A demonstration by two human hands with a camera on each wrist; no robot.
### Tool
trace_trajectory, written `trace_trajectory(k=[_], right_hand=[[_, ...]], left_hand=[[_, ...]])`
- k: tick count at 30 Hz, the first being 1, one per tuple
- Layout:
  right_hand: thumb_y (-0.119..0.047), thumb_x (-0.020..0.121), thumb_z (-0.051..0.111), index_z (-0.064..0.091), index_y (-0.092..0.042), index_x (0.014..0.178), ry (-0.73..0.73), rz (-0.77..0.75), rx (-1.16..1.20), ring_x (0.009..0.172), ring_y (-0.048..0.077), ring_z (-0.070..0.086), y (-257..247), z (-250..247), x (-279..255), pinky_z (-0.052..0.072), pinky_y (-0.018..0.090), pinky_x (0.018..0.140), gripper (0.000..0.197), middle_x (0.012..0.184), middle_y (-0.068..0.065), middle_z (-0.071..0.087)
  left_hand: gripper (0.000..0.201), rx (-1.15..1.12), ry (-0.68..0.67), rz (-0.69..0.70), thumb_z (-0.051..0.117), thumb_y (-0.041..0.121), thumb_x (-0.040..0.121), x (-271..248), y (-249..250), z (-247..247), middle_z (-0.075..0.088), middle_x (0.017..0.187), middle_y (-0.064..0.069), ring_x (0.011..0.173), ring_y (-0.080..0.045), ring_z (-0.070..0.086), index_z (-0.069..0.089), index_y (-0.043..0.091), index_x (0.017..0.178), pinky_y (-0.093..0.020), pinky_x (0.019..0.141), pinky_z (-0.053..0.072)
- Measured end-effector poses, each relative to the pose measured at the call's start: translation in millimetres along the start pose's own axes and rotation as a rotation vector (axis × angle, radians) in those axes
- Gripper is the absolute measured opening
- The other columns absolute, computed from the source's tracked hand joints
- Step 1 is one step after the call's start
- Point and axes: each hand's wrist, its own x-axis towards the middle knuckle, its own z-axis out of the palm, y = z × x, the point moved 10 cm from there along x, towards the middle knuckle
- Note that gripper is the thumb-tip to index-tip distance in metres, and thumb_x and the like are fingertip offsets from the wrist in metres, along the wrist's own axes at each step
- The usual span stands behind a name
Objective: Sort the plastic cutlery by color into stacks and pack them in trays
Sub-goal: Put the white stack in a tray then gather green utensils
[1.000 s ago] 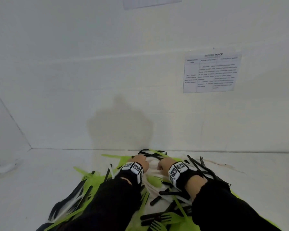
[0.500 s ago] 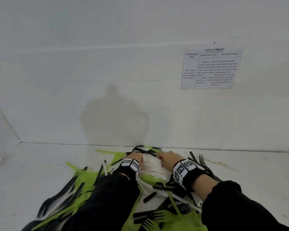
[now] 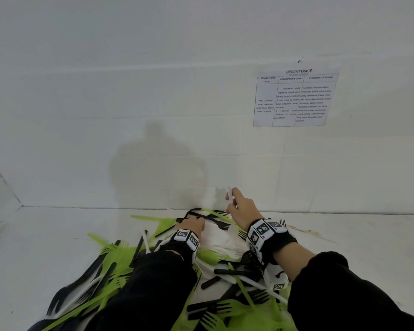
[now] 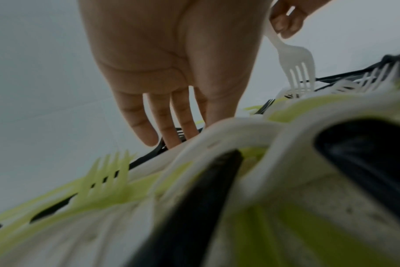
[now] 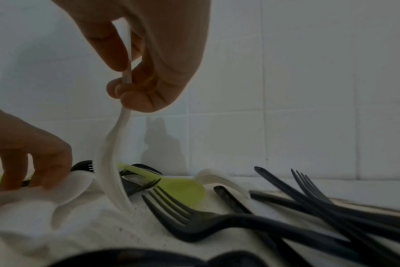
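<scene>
Up on the tiled wall a taped sheet [image 3: 294,99] reads "INSIGHTTRACE", with column heads "DESCRIPTION & GOALS". Below, the right hand [image 3: 243,210] pinches a white fork [image 5: 112,173] by its handle, tines down, touching the mixed green, black and white cutlery pile [image 3: 237,278] on the white counter [image 3: 34,247]. The left hand [image 3: 191,225] rests straight, slightly spread fingers [image 4: 164,122] on white pieces.

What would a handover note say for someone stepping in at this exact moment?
Right hand: lifted, pinching a white fork by its handle, tines down, just above the pile.
Left hand: down on the white cutlery at the middle of the pile, fingers straight.
Cutlery: green, black and white pieces lie mixed on the white surface by the wall.
Done: no sorted stack visible; no tray in view.
Left: sort all three colors into stacks, then pack them in trays.
</scene>
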Motion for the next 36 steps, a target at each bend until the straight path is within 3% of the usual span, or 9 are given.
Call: trace_trajectory(k=[5,7,10,14,19,23,26,30,36], right_hand=[[-0.021,0.094,0.043,0.054,-0.003,0.079,0.075,0.020,0.048,0.076,0.034,0.058,3,-12,-1,0.050,0.049,0.081,0.025,0.082,0.015,0.053],[-0.011,0.092,0.046,0.055,-0.012,0.080,0.071,0.038,0.111,0.070,0.031,0.060,5,-16,-5,0.054,0.046,0.080,0.015,0.071,0.008,0.056],[-0.005,0.083,0.059,0.057,-0.024,0.068,0.089,0.038,0.099,0.065,0.023,0.061,13,-26,-13,0.056,0.038,0.078,0.024,0.063,-0.004,0.058],[-0.014,0.077,0.069,0.063,-0.023,0.072,0.040,-0.026,-0.126,0.062,0.008,0.052,11,-36,-21,0.043,0.017,0.066,0.012,0.066,-0.014,0.054],[-0.037,0.072,0.068,0.065,-0.040,0.081,-0.186,-0.012,-0.493,0.104,0.006,0.046,25,-35,-22,0.037,0.037,0.098,0.010,0.106,-0.018,0.046],[-0.054,0.071,0.061,0.069,-0.033,0.064,-0.249,0.179,-0.447,0.106,0.016,0.056,46,-49,-20,0.037,0.043,0.100,0.023,0.107,-0.008,0.063],[-0.037,0.081,0.061,0.070,-0.028,0.092,-0.347,0.196,-0.643,0.112,0.017,0.055,47,-38,-25,0.039,0.037,0.100,0.017,0.115,-0.007,0.062],[-0.013,0.094,0.043,0.063,-0.014,0.120,-0.387,0.061,-0.571,0.122,0.018,0.051,27,12,-19,0.035,0.022,0.101,0.032,0.130,0.003,0.058],[-0.018,0.096,0.045,0.055,-0.009,0.127,-0.568,-0.009,-0.766,0.121,0.028,0.051,21,90,-13,0.042,0.031,0.099,0.034,0.132,0.011,0.054]], left_hand=[[0.039,0.014,0.014,-0.026,0.043,0.000,0.091,5,-2,-2,0.046,0.133,-0.016,0.118,-0.031,0.052,0.040,0.005,0.129,-0.036,0.098,0.042],[0.033,0.012,0.054,-0.040,0.042,0.004,0.094,4,-6,-9,0.049,0.133,-0.015,0.120,-0.030,0.052,0.048,0.005,0.126,-0.033,0.099,0.041],[0.032,-0.067,0.062,-0.085,0.050,0.014,0.094,2,-17,-17,0.052,0.131,-0.014,0.119,-0.029,0.053,0.051,0.005,0.124,-0.033,0.098,0.042],[0.031,-0.268,0.167,-0.106,0.044,0.023,0.097,-8,-24,-37,0.054,0.123,-0.019,0.113,-0.034,0.054,0.049,0.002,0.119,-0.037,0.092,0.042],[0.031,-0.417,0.320,-0.125,0.035,0.028,0.100,-29,-30,-65,0.057,0.112,-0.022,0.101,-0.038,0.056,0.043,0.003,0.117,-0.037,0.079,0.042],[0.038,-0.455,0.280,-0.179,0.034,0.024,0.099,-35,-29,-62,0.058,0.111,-0.024,0.101,-0.037,0.056,0.053,-0.007,0.106,-0.033,0.077,0.040],[0.037,-0.469,0.263,-0.224,0.034,0.021,0.098,-38,-30,-57,0.058,0.115,-0.024,0.105,-0.037,0.055,0.055,-0.009,0.108,-0.035,0.080,0.041],[0.036,-0.522,0.211,-0.317,0.034,0.016,0.099,-35,-40,-48,0.057,0.123,-0.023,0.116,-0.035,0.052,0.055,-0.008,0.117,-0.035,0.092,0.040],[0.036,-0.699,0.115,-0.381,0.035,0.009,0.098,-25,-67,-41,0.054,0.131,-0.021,0.122,-0.032,0.051,0.054,-0.006,0.126,-0.037,0.102,0.043]])
